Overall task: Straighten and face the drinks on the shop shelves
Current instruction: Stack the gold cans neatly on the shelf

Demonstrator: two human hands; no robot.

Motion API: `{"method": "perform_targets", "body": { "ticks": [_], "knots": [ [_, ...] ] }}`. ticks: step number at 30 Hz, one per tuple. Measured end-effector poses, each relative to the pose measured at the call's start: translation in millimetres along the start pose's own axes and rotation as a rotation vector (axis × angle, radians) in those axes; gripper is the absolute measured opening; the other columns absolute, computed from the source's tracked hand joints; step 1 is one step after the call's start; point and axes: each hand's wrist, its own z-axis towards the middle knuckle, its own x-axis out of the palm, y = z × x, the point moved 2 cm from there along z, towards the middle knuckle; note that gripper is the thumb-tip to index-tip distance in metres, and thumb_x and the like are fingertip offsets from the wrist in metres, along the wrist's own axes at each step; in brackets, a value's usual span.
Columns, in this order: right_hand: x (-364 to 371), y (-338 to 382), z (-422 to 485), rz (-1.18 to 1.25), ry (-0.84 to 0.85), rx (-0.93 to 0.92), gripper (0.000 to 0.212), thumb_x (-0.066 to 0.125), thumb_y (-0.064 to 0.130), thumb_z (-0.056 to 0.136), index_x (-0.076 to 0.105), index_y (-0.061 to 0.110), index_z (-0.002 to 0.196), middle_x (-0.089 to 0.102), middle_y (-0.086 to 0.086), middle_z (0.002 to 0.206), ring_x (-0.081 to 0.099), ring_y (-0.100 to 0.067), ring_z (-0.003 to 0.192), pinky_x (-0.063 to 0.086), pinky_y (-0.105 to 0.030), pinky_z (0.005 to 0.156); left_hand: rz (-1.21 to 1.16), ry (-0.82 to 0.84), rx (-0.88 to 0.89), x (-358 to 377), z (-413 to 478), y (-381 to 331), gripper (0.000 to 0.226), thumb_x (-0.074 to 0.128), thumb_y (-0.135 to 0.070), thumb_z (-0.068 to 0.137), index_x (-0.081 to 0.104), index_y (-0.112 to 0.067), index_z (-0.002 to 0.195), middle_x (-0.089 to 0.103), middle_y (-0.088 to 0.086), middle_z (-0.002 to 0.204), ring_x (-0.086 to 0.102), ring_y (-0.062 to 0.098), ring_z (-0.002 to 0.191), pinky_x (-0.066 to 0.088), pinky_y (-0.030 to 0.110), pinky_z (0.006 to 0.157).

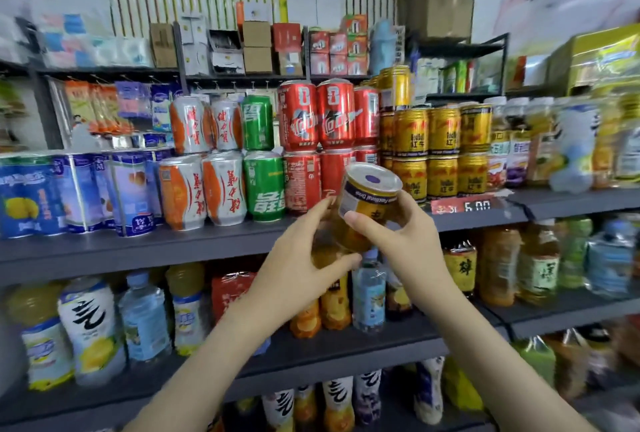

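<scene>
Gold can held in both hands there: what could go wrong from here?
The gold can is tilted in mid-air in front of the shelf, held by the left hand and right hand; a loose grip could drop it. Setting it in might knock the two-high stacked gold cans or the red cans beside them.

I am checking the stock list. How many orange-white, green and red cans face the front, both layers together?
Orange-white cans: 4
Green cans: 2
Red cans: 6
Total: 12
</scene>
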Motion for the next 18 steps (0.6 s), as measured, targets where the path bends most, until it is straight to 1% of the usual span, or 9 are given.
{"method": "perform_targets", "body": {
  "ticks": [2,4,7,12,13,15,16,18],
  "knots": [
    [-27,-3,19,-0.051,-0.046,-0.006,0.042,0.079,0.036,0.072,0.059,0.035,0.109,0.068,0.017,0.103,0.062,0.006,0.095,0.051,-0.016,0.08,0.026,-0.031,-0.007,17,11,-3,0.071,0.067,-0.042,0.082,0.032,-0.035,0.143,0.049,-0.017,0.134,0.047,-0.005,0.118,0.041,0.021,0.099],
    [-58,-9,35,-0.077,-0.085,-0.002,0.04,0.079,0.035,0.072,0.06,0.034,0.108,0.069,0.015,0.102,0.063,0.003,0.094,0.052,-0.021,0.082,0.047,-0.057,-0.004,34,20,-7,0.059,0.064,-0.039,0.085,0.038,-0.033,0.139,0.051,-0.015,0.13,0.05,-0.003,0.113,0.041,0.018,0.094],
    [-106,-20,56,-0.085,-0.111,0.032,0.048,0.079,0.038,0.07,0.062,0.027,0.113,0.07,0.012,0.104,0.065,-0.004,0.096,0.054,-0.031,0.088,0.071,-0.118,-0.014,60,37,-16,0.049,0.062,-0.037,0.087,0.045,-0.032,0.133,0.054,-0.014,0.124,0.052,-0.003,0.107,0.04,0.015,0.09],
    [-186,-39,82,-0.161,-0.128,0.072,0.055,0.079,0.043,0.067,0.061,0.023,0.116,0.069,0.01,0.101,0.066,-0.006,0.093,0.054,-0.033,0.088,0.07,-0.199,-0.049,114,75,-39,0.045,0.06,-0.034,0.089,0.045,-0.028,0.132,0.05,-0.016,0.123,0.049,-0.002,0.104,0.039,0.018,0.089],
    [-202,-44,86,-0.169,-0.132,0.074,0.054,0.079,0.043,0.067,0.061,0.024,0.114,0.07,0.01,0.101,0.066,-0.007,0.093,0.054,-0.033,0.088,0.07,-0.214,-0.055,125,82,-42,0.045,0.06,-0.034,0.09,0.045,-0.028,0.132,0.048,-0.017,0.122,0.048,-0.002,0.105,0.039,0.019,0.089],
    [-230,-51,92,-0.175,-0.128,0.073,0.041,0.079,0.04,0.069,0.062,0.028,0.104,0.07,0.012,0.098,0.066,-0.006,0.092,0.054,-0.03,0.085,0.071,-0.244,-0.069,145,95,-47,0.046,0.06,-0.033,0.089,0.045,-0.028,0.132,0.046,-0.018,0.122,0.048,-0.002,0.106,0.039,0.019,0.089],
    [-242,-53,95,-0.183,-0.124,0.07,0.034,0.079,0.039,0.07,0.062,0.03,0.098,0.07,0.013,0.096,0.067,-0.005,0.089,0.054,-0.028,0.082,0.071,-0.257,-0.075,153,100,-48,0.046,0.06,-0.033,0.089,0.045,-0.029,0.132,0.046,-0.018,0.123,0.048,-0.001,0.107,0.039,0.019,0.089],
    [-261,-56,102,-0.192,-0.118,0.062,0.028,0.079,0.038,0.07,0.062,0.031,0.092,0.071,0.015,0.09,0.067,-0.001,0.082,0.052,-0.021,0.074,0.083,-0.281,-0.08,165,108,-50,0.046,0.061,-0.033,0.089,0.046,-0.03,0.132,0.046,-0.017,0.124,0.049,0.001,0.109,0.04,0.021,0.089]
  ]
}}
